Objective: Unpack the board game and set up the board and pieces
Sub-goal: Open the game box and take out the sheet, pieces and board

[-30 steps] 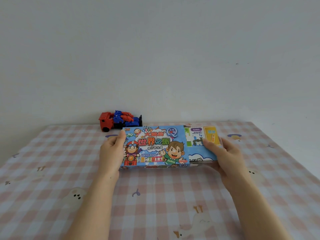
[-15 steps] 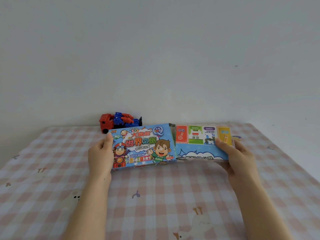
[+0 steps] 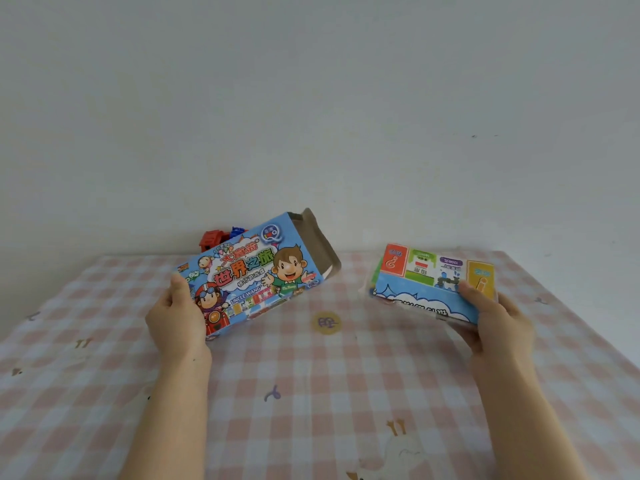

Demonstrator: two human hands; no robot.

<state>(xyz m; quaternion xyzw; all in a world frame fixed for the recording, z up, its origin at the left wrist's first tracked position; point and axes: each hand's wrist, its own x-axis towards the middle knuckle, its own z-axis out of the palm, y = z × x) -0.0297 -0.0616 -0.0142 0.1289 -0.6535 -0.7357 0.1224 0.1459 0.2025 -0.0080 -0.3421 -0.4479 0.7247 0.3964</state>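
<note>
Head view. Left hand [image 3: 176, 315] grips the near-left end of the game box [image 3: 254, 275], held tilted above the table [image 3: 311, 393], its open flap end raised toward the wall. Right hand [image 3: 497, 320] grips the folded board packet [image 3: 433, 284] at its right edge, thumb on top, well apart from the box. Packet shows coloured squares and a blue cloud border. A red and blue toy truck [image 3: 218, 237] is partly hidden behind the box. Tablecloth is pink check.
</note>
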